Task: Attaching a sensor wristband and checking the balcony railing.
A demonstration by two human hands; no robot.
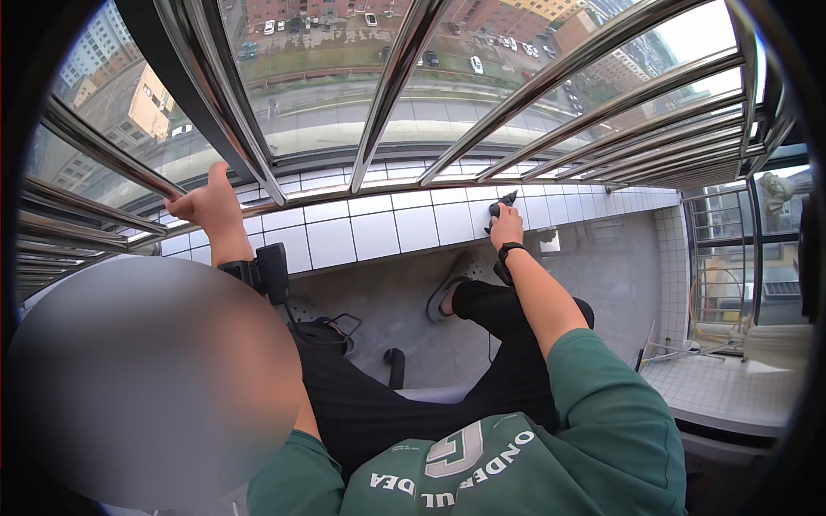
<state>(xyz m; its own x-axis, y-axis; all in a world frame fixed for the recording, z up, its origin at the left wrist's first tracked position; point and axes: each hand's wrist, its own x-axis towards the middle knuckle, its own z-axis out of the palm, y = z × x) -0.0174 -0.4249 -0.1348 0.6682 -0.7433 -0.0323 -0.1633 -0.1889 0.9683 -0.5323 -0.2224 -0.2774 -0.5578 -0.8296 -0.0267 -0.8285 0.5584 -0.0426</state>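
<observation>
My left hand [216,209] is on the stainless-steel railing [381,103], its fingers closed around the metal near the foot of an upright bar. My right hand [507,227] presses a crumpled dark cloth [503,205] onto the white-tiled ledge [375,233], just inside the railing. Part of the cloth sticks out beyond my fingers, and the rest is hidden under them. Strapped to my left wrist is a black device [273,273] with a cable. A black wristband [510,253] is on my right wrist.
Beyond the railing is window glass, with parked cars and buildings far below. My legs straddle the grey floor [594,277] under the ledge, with a clog [459,277] on one foot. At right stand a folded metal rack [690,351] and another window. A blurred patch covers the lower left.
</observation>
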